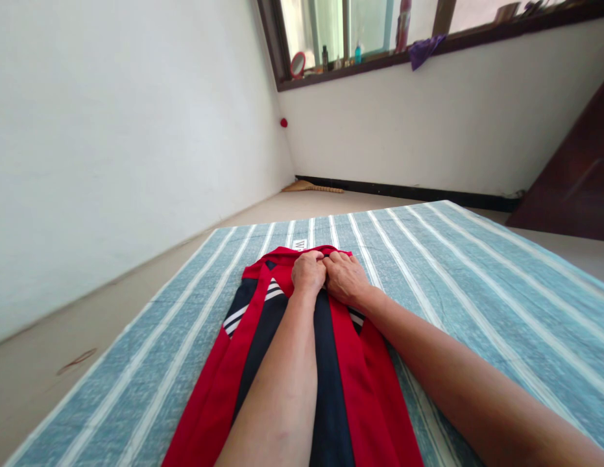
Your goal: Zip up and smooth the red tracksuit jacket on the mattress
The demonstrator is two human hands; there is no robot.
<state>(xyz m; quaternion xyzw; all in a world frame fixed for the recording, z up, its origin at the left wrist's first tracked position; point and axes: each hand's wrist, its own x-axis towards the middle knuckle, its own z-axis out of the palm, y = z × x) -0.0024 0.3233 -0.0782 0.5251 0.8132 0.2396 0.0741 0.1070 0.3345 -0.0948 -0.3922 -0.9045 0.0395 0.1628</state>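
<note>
A red and navy jacket point(338, 363) with white stripes lies lengthwise in front of me on a blue-and-white striped bed cover point(428, 259). Close together at its far end, my left hand point(309, 272) and my right hand point(345, 277) have their fingers curled on the red fabric near the collar. Both hands look closed on the cloth, though the fingertips are partly hidden. The near end of the jacket runs out of view below my left forearm. A small white patch with letters point(300, 244) shows just beyond the red edge.
White walls rise to the left and behind the bed. A window sill point(379, 65) holds a round mirror point(298, 65), several bottles and a purple cloth point(425, 50). A broom point(311, 187) lies on the floor in the corner. Dark red furniture point(574, 162) stands at right.
</note>
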